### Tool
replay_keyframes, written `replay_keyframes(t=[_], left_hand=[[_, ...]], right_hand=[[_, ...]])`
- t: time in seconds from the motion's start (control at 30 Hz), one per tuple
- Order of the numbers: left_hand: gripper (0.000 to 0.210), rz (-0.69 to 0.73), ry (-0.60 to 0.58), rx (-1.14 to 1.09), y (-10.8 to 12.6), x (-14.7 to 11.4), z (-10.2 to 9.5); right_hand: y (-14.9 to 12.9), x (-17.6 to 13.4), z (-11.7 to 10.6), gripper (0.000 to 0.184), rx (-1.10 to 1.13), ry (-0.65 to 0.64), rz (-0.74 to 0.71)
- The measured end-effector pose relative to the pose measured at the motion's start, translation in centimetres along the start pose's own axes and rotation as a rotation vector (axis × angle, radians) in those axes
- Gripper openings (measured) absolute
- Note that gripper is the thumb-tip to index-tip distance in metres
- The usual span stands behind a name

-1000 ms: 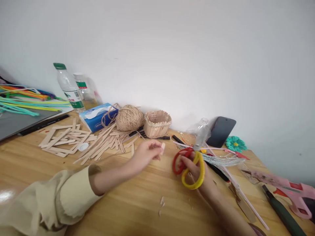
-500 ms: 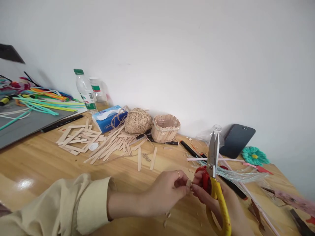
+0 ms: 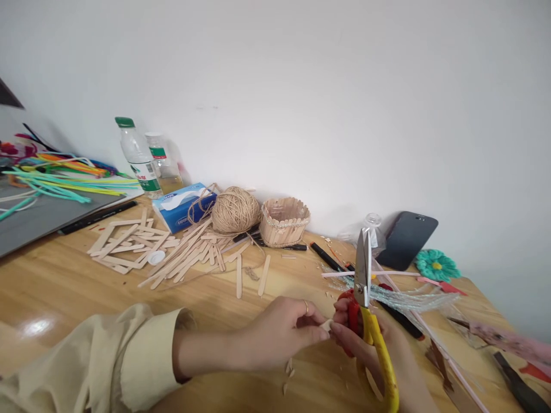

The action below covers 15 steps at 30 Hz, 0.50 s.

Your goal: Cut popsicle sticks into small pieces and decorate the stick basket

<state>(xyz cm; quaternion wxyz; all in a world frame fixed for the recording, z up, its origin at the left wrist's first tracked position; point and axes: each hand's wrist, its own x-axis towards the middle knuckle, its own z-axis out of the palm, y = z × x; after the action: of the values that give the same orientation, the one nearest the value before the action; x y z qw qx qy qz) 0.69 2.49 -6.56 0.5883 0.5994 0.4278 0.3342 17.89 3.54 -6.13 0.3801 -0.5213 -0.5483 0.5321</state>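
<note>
My left hand (image 3: pixel 282 332) pinches a small pale wooden piece (image 3: pixel 327 325), seemingly a bit of craft stick, between thumb and fingers. Scissors (image 3: pixel 364 269) with a red and a yellow handle are held in my right hand (image 3: pixel 398 353), blades pointing up and nearly closed. The right thumb and fingertips meet the far side of the wooden piece, so both hands touch it. Just beyond the hands, two loose craft sticks (image 3: pixel 239 276) lie on the wooden table (image 3: pixel 206 304). Small wood scraps (image 3: pixel 289 370) are scattered beneath my left hand.
Behind are a pile of craft sticks (image 3: pixel 189 252), a twine ball (image 3: pixel 236 210), a stick-sided basket (image 3: pixel 284 229), a tissue pack (image 3: pixel 185 209) and a bottle (image 3: pixel 138 155). To the right lie a phone (image 3: pixel 407 241), a teal flower (image 3: pixel 437 265) and markers (image 3: pixel 327 256).
The small wooden piece has turned between my fingertips and shows a paler face. The whole view has shifted slightly, with table things appearing further left; both grips remain.
</note>
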Motion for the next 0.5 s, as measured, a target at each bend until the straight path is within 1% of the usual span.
replay_keyframes(t=[0.1,0.2,0.3,0.5], left_hand=[[0.016,-0.08,-0.036,-0.152,0.05,0.16,-0.07],[0.016,-0.124,-0.031,-0.263,0.13,0.3,-0.26],[0.019,-0.145,-0.031,-0.318,0.06,0.41,-0.41],[0.031,-0.213,-0.097,-0.385,0.1,0.47,-0.43]], right_hand=[[-0.03,-0.09,0.0,0.04,0.004,0.027,-0.022],[-0.22,-0.25,-0.04,0.04,0.004,0.046,-0.026],[-0.44,-0.38,0.06,0.039,0.013,0.034,-0.016],[-0.5,-0.38,0.36,0.036,0.096,-0.002,-0.025]])
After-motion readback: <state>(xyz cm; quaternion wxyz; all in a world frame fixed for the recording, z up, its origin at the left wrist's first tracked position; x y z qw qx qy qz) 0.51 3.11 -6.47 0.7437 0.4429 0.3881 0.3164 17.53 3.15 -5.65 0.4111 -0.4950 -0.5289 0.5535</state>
